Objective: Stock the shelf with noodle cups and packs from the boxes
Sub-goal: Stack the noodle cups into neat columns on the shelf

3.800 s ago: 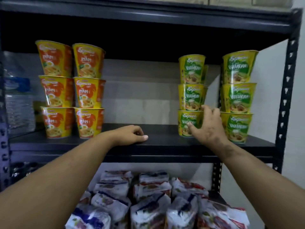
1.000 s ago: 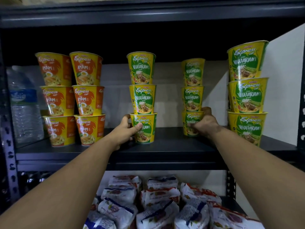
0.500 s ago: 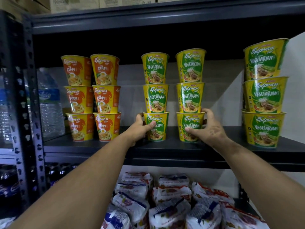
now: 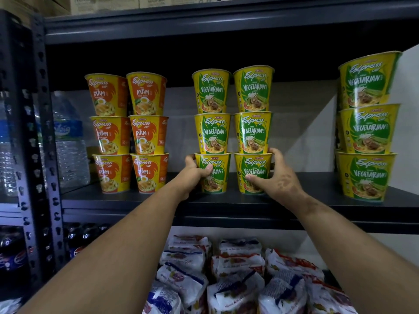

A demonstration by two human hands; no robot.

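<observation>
Two stacks of green-and-yellow Vegetarian noodle cups, three high, stand side by side in the middle of the dark shelf board (image 4: 118, 198). My left hand (image 4: 192, 175) grips the bottom cup of the left stack (image 4: 217, 168) from its left side. My right hand (image 4: 274, 177) grips the bottom cup of the right stack (image 4: 254, 171) from its right side. Orange Ayam cup stacks (image 4: 129, 132) stand further left. A third Vegetarian stack (image 4: 367, 130) stands at the right end.
Large water bottles (image 4: 68, 141) stand left of the Ayam cups behind the shelf post (image 4: 45, 132). White noodle packs (image 4: 226, 273) fill the shelf below. Dark soda bottles (image 4: 13, 252) sit at the lower left. Cardboard boxes (image 4: 102, 3) rest on top.
Both hands have slid the two green stacks leftward and together, closer to the Ayam cups. The view has shifted so the shelf post and water bottles show more at the left.
</observation>
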